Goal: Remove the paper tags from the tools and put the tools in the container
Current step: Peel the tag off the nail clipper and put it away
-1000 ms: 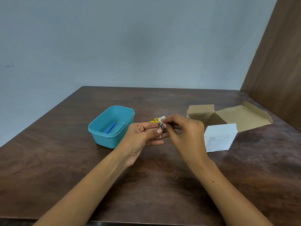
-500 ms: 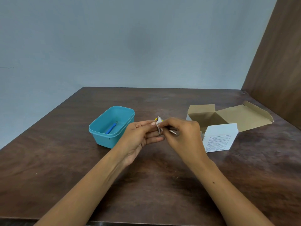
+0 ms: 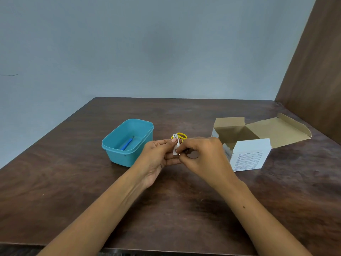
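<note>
Head view looks down on a dark wooden table (image 3: 92,182), where both hands meet just right of a teal container (image 3: 118,156). Left hand (image 3: 156,157) lies palm up with its fingers curled, thumb and forefinger pinching a small tool (image 3: 175,136) near the upper end. That tool has a metal head and a yellow loop handle (image 3: 181,135) peeking out on the far side of the fingers; what kind of tool it is cannot be told at this size. A white paper tag (image 3: 176,147) runs down the tool's near face, its long axis close to upright in the picture, tilting slightly left toward the bottom. Right hand (image 3: 204,156) comes in from the right, fingers curled, its fingertips pinching the tag's lower end.

So the tag lies between the two grips: the left one holds high, the right one low, and the strip's length runs from one to the other. Peeling probably calls for the right hand to draw down and toward the near edge, along that axis, while the left keeps the tool fixed. The container sits just to the left of the left hand, touching neither, so that hand is the nearer one for dropping the tool in. A blue tool (image 3: 127,144) already rests on its floor. To the right stands an open cardboard box (image 3: 258,130).
</note>
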